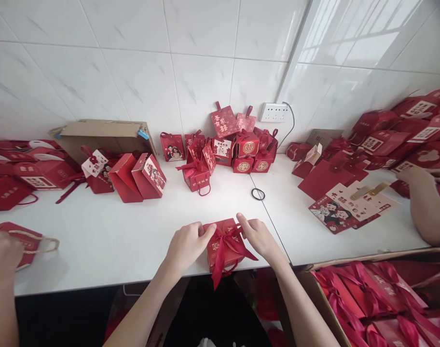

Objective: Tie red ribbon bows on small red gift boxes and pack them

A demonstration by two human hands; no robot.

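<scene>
A small red gift box (212,250) with pale printed lettering sits at the table's front edge, straight before me. Over its top lies a dark red ribbon bow (225,237), its tails hanging over the front and right. My left hand (191,243) is closed at the left of the bow, thumb and fingers pinching its left loop. From the right, my right hand (258,235) pinches the other loop, thumb raised along the box's back corner. A red cord handle (231,268) droops at the front of the box, below the knot.
Red gift boxes (243,149) stand along the tiled wall by a power strip (276,113). A black ring (258,194) and flat printed cards (332,212) lie on the white table (133,241). Co-workers' hands (420,180) show at both sides. A carton (326,301) holds ribboned boxes.
</scene>
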